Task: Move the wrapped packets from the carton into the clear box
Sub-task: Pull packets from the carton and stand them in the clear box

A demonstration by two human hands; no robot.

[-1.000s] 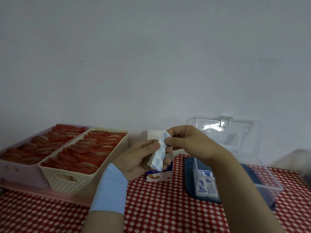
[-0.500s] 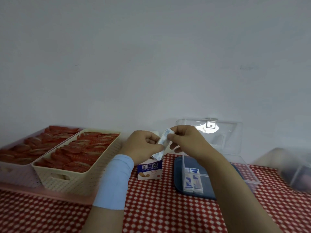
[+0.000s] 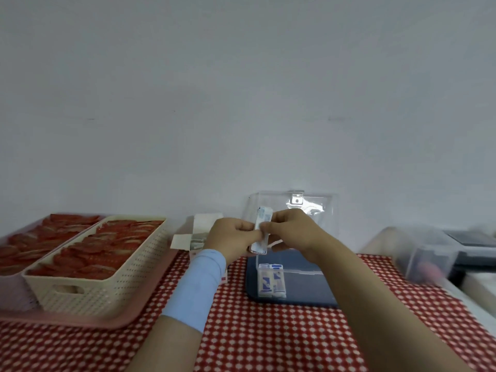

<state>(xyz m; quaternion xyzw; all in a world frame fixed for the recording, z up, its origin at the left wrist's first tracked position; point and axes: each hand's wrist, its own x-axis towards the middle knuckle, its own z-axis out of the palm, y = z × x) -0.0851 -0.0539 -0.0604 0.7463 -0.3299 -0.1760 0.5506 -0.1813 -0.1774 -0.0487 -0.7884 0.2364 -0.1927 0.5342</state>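
**A:** which way's the packet (image 3: 261,232) pointing?

**B:** Long axis near upright, top leaning slightly right. Left hand (image 3: 233,238) and right hand (image 3: 291,232) both pinch it mid-air above the clear box (image 3: 295,272), carton (image 3: 197,234) just left on the bench (image 3: 268,334).

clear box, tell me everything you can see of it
The clear box looks like transparent plastic, with its hinged lid standing open against the wall and a small latch at the lid's top edge. It sits on a dark blue tray on the checked cloth. Two white-and-blue wrapped packets lie side by side at its left end. Neither hand touches it.
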